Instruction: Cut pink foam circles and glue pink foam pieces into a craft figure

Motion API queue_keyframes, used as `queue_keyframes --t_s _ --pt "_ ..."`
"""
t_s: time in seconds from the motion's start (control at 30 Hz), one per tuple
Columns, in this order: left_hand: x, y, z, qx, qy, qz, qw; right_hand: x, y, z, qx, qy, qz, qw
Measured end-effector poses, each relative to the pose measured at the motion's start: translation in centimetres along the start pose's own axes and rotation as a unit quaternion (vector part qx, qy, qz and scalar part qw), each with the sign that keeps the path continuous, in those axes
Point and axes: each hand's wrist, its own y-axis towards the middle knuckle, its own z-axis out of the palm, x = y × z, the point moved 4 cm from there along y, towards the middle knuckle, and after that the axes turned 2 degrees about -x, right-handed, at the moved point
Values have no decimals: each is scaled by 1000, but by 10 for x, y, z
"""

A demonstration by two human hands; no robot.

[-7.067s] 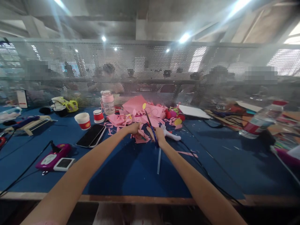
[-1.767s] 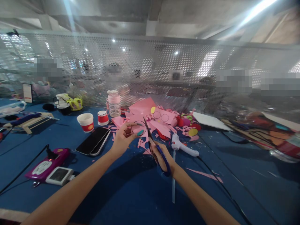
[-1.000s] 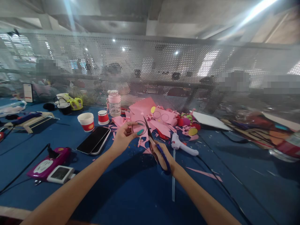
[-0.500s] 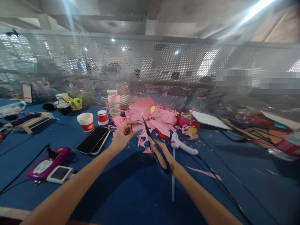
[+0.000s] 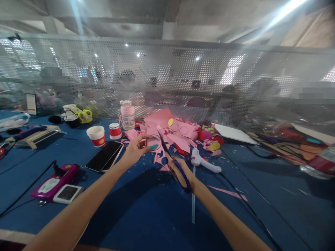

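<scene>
1. The worktop [image 5: 141, 216] is spread beneath the left grip [image 5: 134, 151] and the right grip [image 5: 184, 171].
2. The paper pile [image 5: 161, 116] is heaped beyond both grips. Because its colour is shared by the pink piece [image 5: 157, 143], the edge could be misjudged.
3. The scissors [image 5: 165, 147] are held in the right grip, which is closed about the handles. The blades are pointed toward the left grip's fingertips, so a finger could be nicked if the right grip slipped. Whether the paper is touched by them cannot be told.
4. The glue gun [image 5: 206, 165] is laid just right of the right grip. It could be knocked if that wrist were swung outward.
5. The pink piece, marked with a dark circle, is pinched at the left grip's fingertips, just left of the blades. If it were turned unevenly, the drawn line could be overrun; if it were pinched loosely, the paper could be bent.
</scene>
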Motion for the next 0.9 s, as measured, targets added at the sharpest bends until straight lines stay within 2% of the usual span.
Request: queue_keyframes --t_s 0.2,0.53,0.9 --pt "3 1 -2 5 10 2 1000 4 1 -2 6 -30 -34 999" --pt "3 3 -7 32 27 25 999 5 2 -5 9 -40 -32 999" --pt "7 9 -13 36 14 10 999 6 2 -7 11 -75 -40 996"
